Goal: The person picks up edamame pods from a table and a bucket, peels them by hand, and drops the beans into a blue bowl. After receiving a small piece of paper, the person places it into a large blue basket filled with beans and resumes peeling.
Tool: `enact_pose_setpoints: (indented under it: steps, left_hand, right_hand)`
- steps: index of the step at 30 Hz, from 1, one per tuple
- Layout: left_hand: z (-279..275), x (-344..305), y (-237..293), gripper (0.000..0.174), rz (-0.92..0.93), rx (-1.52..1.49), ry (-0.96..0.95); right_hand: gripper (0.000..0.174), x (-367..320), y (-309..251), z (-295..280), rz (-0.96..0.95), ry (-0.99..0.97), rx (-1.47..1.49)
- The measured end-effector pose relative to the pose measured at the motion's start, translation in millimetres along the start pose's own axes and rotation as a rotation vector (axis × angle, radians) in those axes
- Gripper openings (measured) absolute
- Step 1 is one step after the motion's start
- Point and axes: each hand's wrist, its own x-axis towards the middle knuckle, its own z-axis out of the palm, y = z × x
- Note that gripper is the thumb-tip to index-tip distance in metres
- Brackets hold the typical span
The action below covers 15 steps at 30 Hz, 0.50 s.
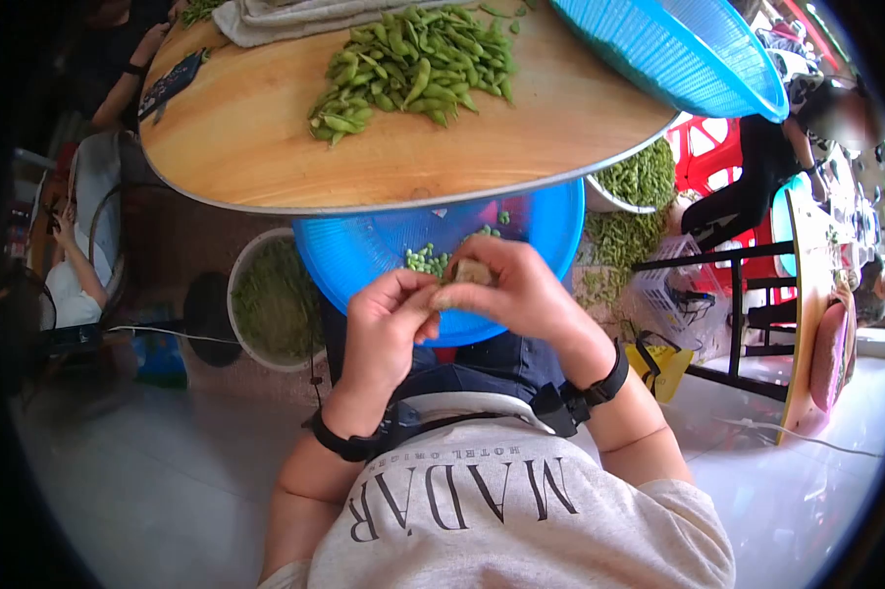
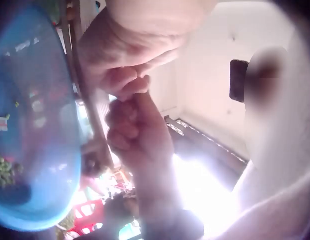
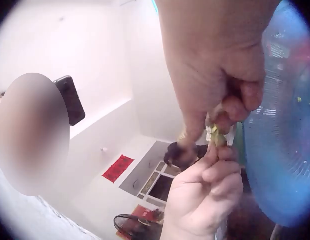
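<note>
Pinching a pod (image 1: pixel 470 272) with the left hand (image 1: pixel 384 329), thumb and fingertips clamped on its left end. Gripping the same pod with the right hand (image 1: pixel 521 294), fingers curled over its top. Held between both hands just above a blue basin (image 1: pixel 364 255) on the lap, partly under the edge of a round wooden surface (image 1: pixel 266 147). Shelled beans (image 1: pixel 425 259) lying in the basin just beyond the hands. On the surface, a pile (image 1: pixel 413 64) of green pods beside a blue basket (image 1: pixel 678 49). On the floor left of the basin, a white bucket (image 1: pixel 271 304) with green contents.
</note>
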Motion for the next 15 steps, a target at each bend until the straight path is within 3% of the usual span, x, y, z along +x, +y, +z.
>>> enact_pose_setpoints:
  steps: [1, 3, 6, 9, 11, 13, 15]
  left_hand:
    - [1, 0, 0, 0.008, -0.016, -0.057, -0.008]
    - [-2, 1, 6, 0.009, -0.115, -0.168, -0.049]
    - [-2, -2, 13, 0.012, -0.097, -0.063, -0.055]
    - [-8, -2, 24, 0.007, -0.1, 0.091, -0.013]
    - [-28, -5, 22, 0.007, 0.121, 0.456, 0.083]
    - [-64, -6, 32, 0.014, 0.494, 1.091, 0.167]
    - [-74, -17, 59, 0.022, 0.204, 1.473, 0.246]
  right_hand:
    - [0.029, 2, 0, 1, -0.046, 0.021, -0.058]
    - [0.026, 4, 1, 1, 0.001, -0.019, 0.097]
    - [0.019, 9, 4, 0, 0.007, -0.068, 0.192]
    - [0.016, 15, 11, 0, -0.01, -0.049, 0.077]
    - [0.019, 18, 14, -5, -0.067, -0.006, -0.132]
    - [0.022, 23, 20, -14, -0.127, 0.007, -0.298]
    - [0.022, 22, 21, -18, -0.132, 0.042, -0.395]
